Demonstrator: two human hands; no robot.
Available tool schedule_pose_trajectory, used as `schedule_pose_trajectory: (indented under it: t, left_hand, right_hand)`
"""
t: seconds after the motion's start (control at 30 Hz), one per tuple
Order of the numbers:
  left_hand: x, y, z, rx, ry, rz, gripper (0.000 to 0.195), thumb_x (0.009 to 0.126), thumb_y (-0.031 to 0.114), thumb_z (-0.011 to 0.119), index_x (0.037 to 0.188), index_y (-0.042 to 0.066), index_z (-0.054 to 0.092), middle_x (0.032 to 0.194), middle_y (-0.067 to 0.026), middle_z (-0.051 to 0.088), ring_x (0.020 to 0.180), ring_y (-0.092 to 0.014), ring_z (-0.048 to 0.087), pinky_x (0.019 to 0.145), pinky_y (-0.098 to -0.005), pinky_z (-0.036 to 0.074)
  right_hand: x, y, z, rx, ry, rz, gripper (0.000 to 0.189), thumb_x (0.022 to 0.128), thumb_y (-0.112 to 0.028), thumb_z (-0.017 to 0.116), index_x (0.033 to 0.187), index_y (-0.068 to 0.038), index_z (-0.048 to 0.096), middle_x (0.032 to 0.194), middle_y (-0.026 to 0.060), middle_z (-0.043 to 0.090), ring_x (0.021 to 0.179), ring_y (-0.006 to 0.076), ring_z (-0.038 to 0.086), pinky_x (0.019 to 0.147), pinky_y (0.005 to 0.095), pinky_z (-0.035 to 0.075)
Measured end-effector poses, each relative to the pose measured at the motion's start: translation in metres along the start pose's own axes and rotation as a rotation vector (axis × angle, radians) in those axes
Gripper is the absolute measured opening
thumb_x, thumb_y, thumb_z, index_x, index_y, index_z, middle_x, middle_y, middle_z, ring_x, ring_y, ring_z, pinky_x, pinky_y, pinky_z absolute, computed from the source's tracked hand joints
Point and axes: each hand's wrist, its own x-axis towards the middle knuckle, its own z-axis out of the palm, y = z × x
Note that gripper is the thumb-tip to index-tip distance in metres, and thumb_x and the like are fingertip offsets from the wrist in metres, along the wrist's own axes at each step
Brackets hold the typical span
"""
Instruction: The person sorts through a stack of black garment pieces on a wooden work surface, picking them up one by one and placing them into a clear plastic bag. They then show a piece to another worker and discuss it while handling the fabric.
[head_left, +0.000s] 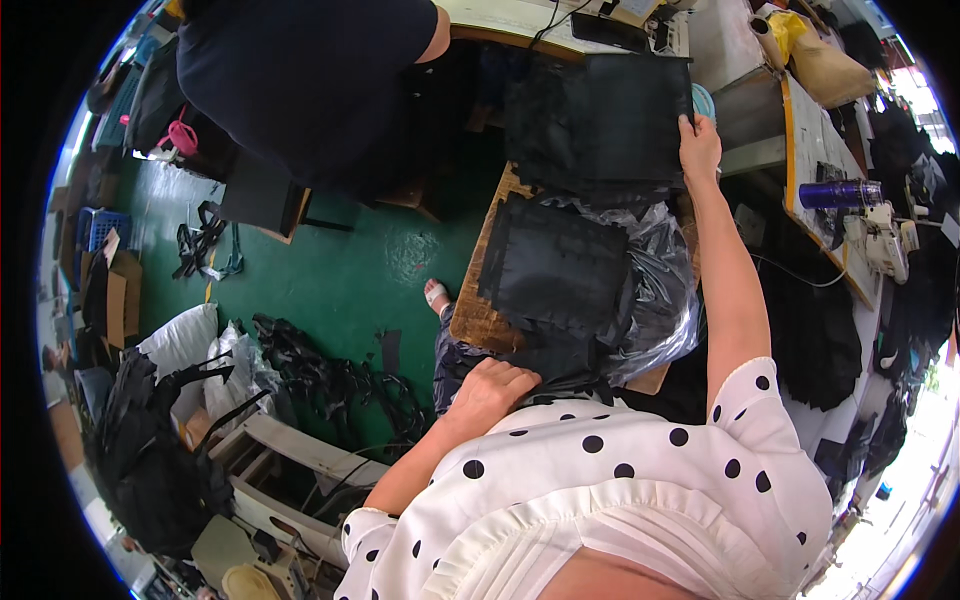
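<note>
My right hand (701, 146) pinches the right edge of a stack of black fabric panels (637, 120), thumb on top and fingers underneath. That stack lies at the far end of a wooden board (480, 300). A second pile of black fabric pieces (559, 262) is nearer to me, beside crumpled clear plastic wrap (664, 285). Close to my body, my left hand (495, 394) rests with bent fingers at the edge of more black fabric (559, 364). Its fingertips are partly hidden, so a grip there is unclear.
A co-worker in a dark top (300, 90) sits ahead on the left. Black scraps (322, 367) and white sacks (187, 337) lie on the green floor (337, 262). At right, a sewing machine (885, 240) and a purple bottle (840, 194) stand on a worktable.
</note>
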Motion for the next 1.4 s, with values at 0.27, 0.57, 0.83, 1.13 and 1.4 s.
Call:
schedule_pose_trajectory:
  t: [0.27,0.57,0.83,1.13,1.4]
  left_hand:
    - [-0.008,-0.001,0.001,-0.001,0.023,-0.030,0.025,0.067,0.003,0.063,0.091,0.003,0.062,0.082,-0.0083,0.063,0.071,-0.026,0.059,0.068,-0.0352,0.043]
    - [-0.004,-0.002,0.002,0.002,0.021,-0.009,0.025,0.067,0.002,0.064,0.091,0.003,0.062,0.081,-0.0084,0.063,0.071,-0.026,0.059,0.067,-0.0359,0.043]
    - [-0.002,0.001,0.002,-0.009,0.022,-0.021,0.024,0.066,0.002,0.065,0.090,0.003,0.063,0.081,-0.0088,0.063,0.071,-0.027,0.059,0.068,-0.0360,0.043]
    - [-0.007,0.003,0.000,0.002,0.018,-0.048,0.022,0.068,0.001,0.063,0.090,0.003,0.063,0.083,-0.0085,0.064,0.072,-0.026,0.059,0.069,-0.0361,0.043]
    - [-0.003,0.003,0.002,-0.002,0.007,-0.024,0.022,0.068,0.003,0.063,0.090,0.003,0.063,0.085,-0.0086,0.064,0.073,-0.026,0.059,0.069,-0.0358,0.043]
  right_hand:
    - [-0.116,-0.051,0.015,0.029,-0.385,-0.443,0.013,0.082,-0.012,0.058,0.093,-0.010,0.064,0.089,0.0089,0.063,0.087,0.0287,0.059,0.078,0.0393,0.047]
    - [-0.189,-0.021,0.034,-0.485,-0.680,-0.573,0.033,0.071,-0.028,0.073,0.096,-0.009,0.062,0.096,0.0062,0.059,0.096,0.0256,0.053,0.078,0.0395,0.041]
    - [-0.199,-0.021,0.027,-0.502,-0.561,-0.710,0.023,0.071,-0.022,0.072,0.086,-0.011,0.059,0.082,0.0045,0.053,0.086,0.0220,0.053,0.072,0.0359,0.039]
    - [-0.130,-0.073,-0.018,0.114,-0.453,-0.288,0.016,0.082,-0.013,0.066,0.092,-0.002,0.059,0.072,0.0072,0.060,0.064,0.0142,0.056,0.061,0.0274,0.045]
    - [-0.012,0.005,-0.009,-0.079,-0.021,-0.144,0.027,0.085,-0.020,0.064,0.102,0.000,0.060,0.086,0.0106,0.065,0.076,0.0221,0.060,0.071,0.0331,0.047]
